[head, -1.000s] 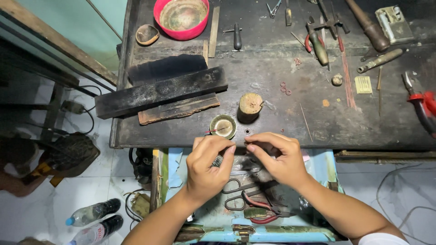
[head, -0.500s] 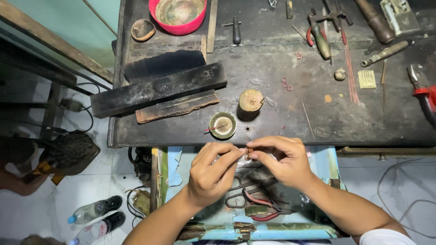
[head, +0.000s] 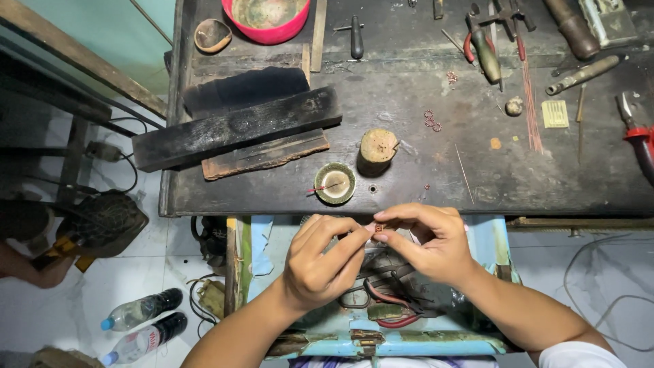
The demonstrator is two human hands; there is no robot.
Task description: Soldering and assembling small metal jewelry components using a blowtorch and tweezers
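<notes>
My left hand (head: 320, 262) and my right hand (head: 426, 238) meet fingertip to fingertip just below the front edge of the dark workbench (head: 409, 177). Between the pinched fingers sits a tiny copper-coloured piece (head: 378, 228), too small to make out. Both hands hover over an open blue drawer (head: 490, 238) holding pliers with red handles (head: 388, 310). A small round dish (head: 335, 182) with a red-tipped stick lies just above my left hand. A short wooden stump (head: 378, 146) stands beside it.
Charred wooden blocks (head: 235, 126) lie at the bench's left. A red bowl (head: 269, 17), pliers (head: 484, 44), copper wires (head: 530, 102), small copper rings (head: 432, 121) and red-handled cutters (head: 640, 140) sit further back and right. Two plastic bottles (head: 139, 320) lie on the floor at the left.
Both hands have stayed pinched together at the bench edge, fingers shifting slightly on the small piece. The view has drifted a little.
</notes>
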